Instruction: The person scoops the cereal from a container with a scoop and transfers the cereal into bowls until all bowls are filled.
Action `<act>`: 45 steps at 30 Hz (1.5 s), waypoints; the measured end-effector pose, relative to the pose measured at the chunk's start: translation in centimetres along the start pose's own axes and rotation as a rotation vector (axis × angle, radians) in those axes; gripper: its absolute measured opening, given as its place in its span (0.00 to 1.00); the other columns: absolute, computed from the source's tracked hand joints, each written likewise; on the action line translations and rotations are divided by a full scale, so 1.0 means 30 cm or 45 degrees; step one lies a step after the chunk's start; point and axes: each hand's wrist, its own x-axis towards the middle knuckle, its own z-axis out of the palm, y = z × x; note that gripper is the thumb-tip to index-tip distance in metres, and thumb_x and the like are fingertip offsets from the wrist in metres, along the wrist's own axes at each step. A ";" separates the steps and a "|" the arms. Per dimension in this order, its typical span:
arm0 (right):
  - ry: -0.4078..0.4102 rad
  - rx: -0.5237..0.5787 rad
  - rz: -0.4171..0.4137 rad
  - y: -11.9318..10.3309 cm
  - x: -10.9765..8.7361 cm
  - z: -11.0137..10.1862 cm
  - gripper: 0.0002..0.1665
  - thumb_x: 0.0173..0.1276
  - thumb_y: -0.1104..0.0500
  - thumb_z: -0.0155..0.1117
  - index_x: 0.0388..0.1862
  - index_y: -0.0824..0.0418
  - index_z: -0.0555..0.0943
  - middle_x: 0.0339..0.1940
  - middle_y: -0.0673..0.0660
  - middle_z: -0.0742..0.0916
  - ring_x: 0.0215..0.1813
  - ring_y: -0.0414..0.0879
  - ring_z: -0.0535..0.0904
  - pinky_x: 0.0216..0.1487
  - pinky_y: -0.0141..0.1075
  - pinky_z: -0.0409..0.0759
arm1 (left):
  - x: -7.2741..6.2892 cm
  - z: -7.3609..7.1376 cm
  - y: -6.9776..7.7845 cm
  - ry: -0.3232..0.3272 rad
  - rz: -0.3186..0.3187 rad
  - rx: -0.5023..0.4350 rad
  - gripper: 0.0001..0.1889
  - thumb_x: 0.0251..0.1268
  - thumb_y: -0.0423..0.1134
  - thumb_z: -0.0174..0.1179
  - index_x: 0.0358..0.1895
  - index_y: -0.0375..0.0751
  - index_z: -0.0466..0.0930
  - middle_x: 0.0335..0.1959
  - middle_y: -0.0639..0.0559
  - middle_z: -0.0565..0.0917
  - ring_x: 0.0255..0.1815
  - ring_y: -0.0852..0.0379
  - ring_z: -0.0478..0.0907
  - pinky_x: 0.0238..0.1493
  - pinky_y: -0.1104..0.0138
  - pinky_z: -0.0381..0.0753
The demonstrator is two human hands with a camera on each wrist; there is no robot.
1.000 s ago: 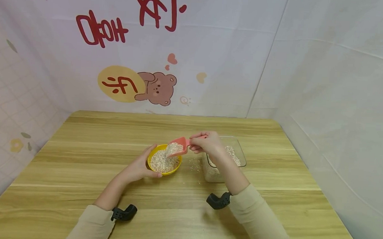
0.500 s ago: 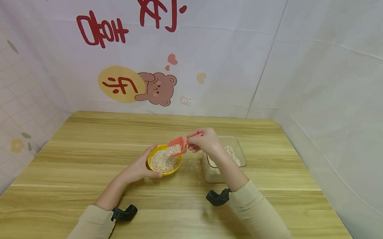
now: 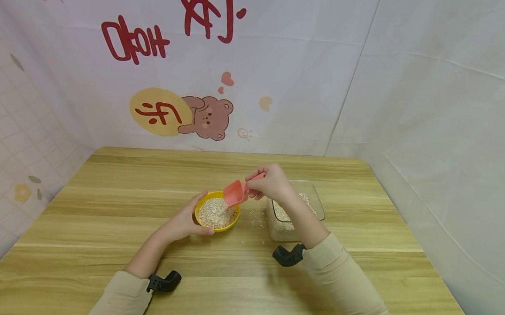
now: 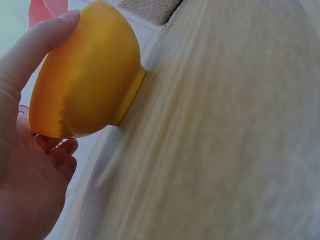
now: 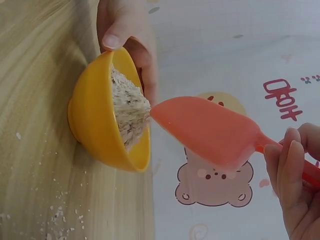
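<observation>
My left hand (image 3: 186,222) holds a yellow bowl (image 5: 92,110) at its side, thumb and fingers spread around the rim. The bowl rests on the table, heaped with oat flakes (image 3: 213,214). In my right hand (image 3: 273,183) the handle of a coral-pink scoop (image 3: 235,193) is pinched. The scoop tilts steeply down over the bowl's right side, its lip at the oats. Its pan looks nearly bare in the head view; in the right wrist view only its underside shows. The left wrist view shows the bowl's outer wall, with its contents hidden.
A clear container (image 3: 280,231) of oats stands right of the bowl, partly under my right forearm. Loose flakes (image 3: 257,219) are scattered on the wooden table (image 3: 213,282) between them. A printed cloth (image 3: 294,84) hangs behind the table.
The scoop has tipped further, and the oats in its pan have slid into the bowl. My right hand has risen slightly. My left hand and the bowl have stayed put.
</observation>
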 end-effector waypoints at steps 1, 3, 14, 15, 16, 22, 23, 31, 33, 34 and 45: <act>-0.002 -0.009 -0.008 -0.002 0.001 -0.002 0.07 0.55 0.71 0.65 0.35 0.72 0.82 0.23 0.62 0.85 0.21 0.46 0.82 0.26 0.39 0.83 | 0.000 0.000 -0.001 -0.002 0.002 0.002 0.63 0.40 0.48 0.78 0.76 0.36 0.44 0.75 0.35 0.48 0.73 0.35 0.46 0.66 0.38 0.48; 0.000 -0.018 -0.005 -0.005 0.003 -0.006 0.07 0.55 0.71 0.66 0.35 0.72 0.82 0.23 0.62 0.85 0.21 0.47 0.82 0.27 0.40 0.83 | 0.001 0.000 -0.002 -0.003 0.001 0.001 0.62 0.40 0.48 0.78 0.76 0.36 0.44 0.74 0.35 0.48 0.73 0.35 0.46 0.66 0.38 0.48; 0.041 0.076 0.025 0.025 -0.008 -0.015 0.07 0.55 0.72 0.64 0.34 0.71 0.82 0.24 0.64 0.85 0.21 0.46 0.81 0.26 0.38 0.83 | -0.001 0.003 0.000 -0.004 -0.010 -0.005 0.61 0.41 0.43 0.78 0.76 0.38 0.43 0.74 0.35 0.49 0.73 0.35 0.47 0.66 0.38 0.48; 0.045 0.085 0.028 0.031 -0.009 -0.014 0.07 0.55 0.72 0.64 0.35 0.71 0.82 0.25 0.65 0.85 0.21 0.46 0.81 0.26 0.38 0.83 | 0.000 0.004 -0.001 -0.003 -0.011 0.002 0.61 0.41 0.44 0.78 0.76 0.38 0.43 0.74 0.35 0.49 0.73 0.35 0.47 0.66 0.38 0.48; 0.049 0.096 0.031 0.037 -0.010 -0.014 0.07 0.56 0.72 0.64 0.35 0.71 0.82 0.26 0.66 0.85 0.22 0.46 0.82 0.27 0.37 0.83 | 0.000 0.003 -0.001 -0.002 -0.012 0.010 0.61 0.41 0.44 0.78 0.76 0.38 0.43 0.74 0.35 0.49 0.73 0.35 0.47 0.66 0.38 0.49; 0.073 0.200 0.018 0.068 -0.020 -0.018 0.11 0.59 0.70 0.64 0.41 0.73 0.81 0.28 0.69 0.86 0.22 0.46 0.82 0.25 0.35 0.82 | 0.001 0.004 0.001 -0.005 -0.011 -0.012 0.62 0.41 0.40 0.78 0.76 0.37 0.41 0.74 0.34 0.47 0.72 0.34 0.46 0.65 0.37 0.48; 0.081 0.217 0.015 0.072 -0.022 -0.019 0.11 0.59 0.70 0.64 0.41 0.73 0.81 0.27 0.68 0.86 0.22 0.46 0.81 0.25 0.35 0.81 | 0.001 0.004 0.002 -0.004 -0.009 -0.016 0.62 0.41 0.40 0.78 0.76 0.37 0.40 0.74 0.34 0.47 0.72 0.34 0.46 0.65 0.37 0.48; 0.145 0.283 0.017 0.098 -0.039 -0.021 0.10 0.57 0.71 0.65 0.39 0.73 0.82 0.25 0.64 0.85 0.21 0.44 0.80 0.24 0.33 0.80 | 0.004 0.010 0.002 -0.002 -0.003 0.012 0.62 0.41 0.46 0.78 0.76 0.38 0.41 0.74 0.35 0.49 0.72 0.36 0.49 0.65 0.39 0.51; 0.154 0.309 0.023 0.104 -0.044 -0.022 0.10 0.57 0.71 0.65 0.39 0.73 0.82 0.25 0.64 0.85 0.21 0.44 0.80 0.24 0.33 0.80 | 0.004 0.010 0.003 0.005 0.001 0.010 0.62 0.40 0.46 0.78 0.76 0.38 0.42 0.74 0.36 0.49 0.72 0.36 0.49 0.65 0.39 0.51; 0.159 0.320 0.025 0.107 -0.046 -0.023 0.10 0.56 0.71 0.64 0.39 0.72 0.82 0.25 0.64 0.85 0.21 0.44 0.80 0.24 0.33 0.80 | 0.004 0.010 0.005 0.009 0.004 0.008 0.63 0.40 0.46 0.78 0.76 0.38 0.42 0.74 0.36 0.49 0.72 0.36 0.49 0.65 0.39 0.51; 0.186 0.385 0.051 0.134 -0.078 -0.033 0.13 0.57 0.72 0.63 0.42 0.74 0.81 0.27 0.67 0.85 0.21 0.44 0.80 0.25 0.32 0.80 | 0.000 0.005 0.036 0.098 0.071 0.009 0.60 0.38 0.47 0.79 0.75 0.42 0.47 0.74 0.41 0.52 0.72 0.39 0.49 0.65 0.37 0.50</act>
